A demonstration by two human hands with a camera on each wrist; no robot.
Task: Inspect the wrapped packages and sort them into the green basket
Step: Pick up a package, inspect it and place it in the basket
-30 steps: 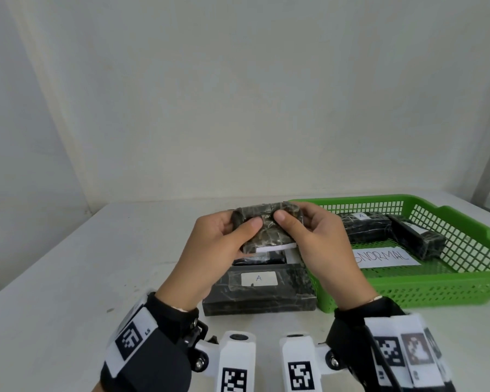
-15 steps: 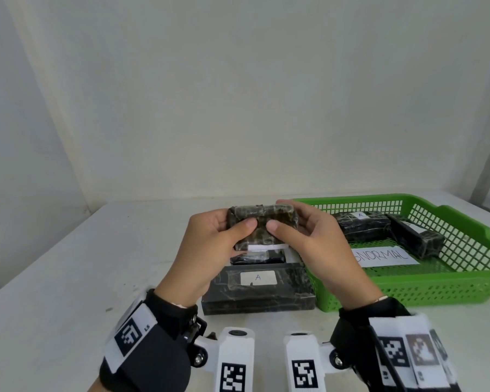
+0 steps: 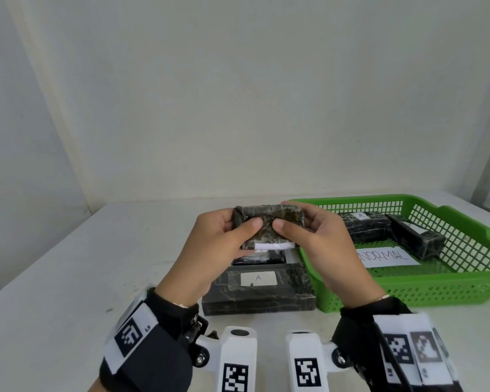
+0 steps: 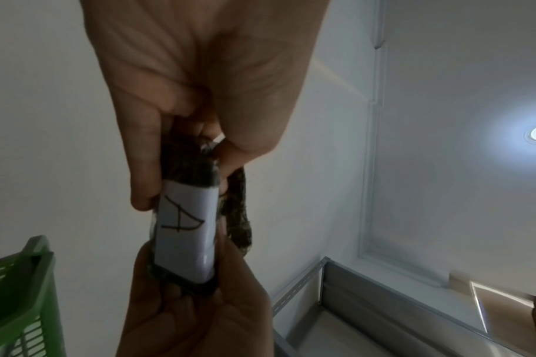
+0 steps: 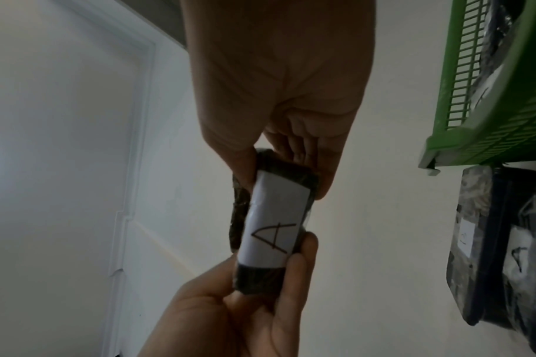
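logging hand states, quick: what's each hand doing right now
Left hand: holding the left end of the wrapped package labelled A.
Right hand: holding the right end of the same package.

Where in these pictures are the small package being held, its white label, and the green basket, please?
held package (image 3: pixel 269 219): head view, on its dark wrapped top face.
white label (image 5: pixel 271 232): right wrist view, on the paper beside the letter A.
green basket (image 3: pixel 408 290): head view, on its near mesh wall.
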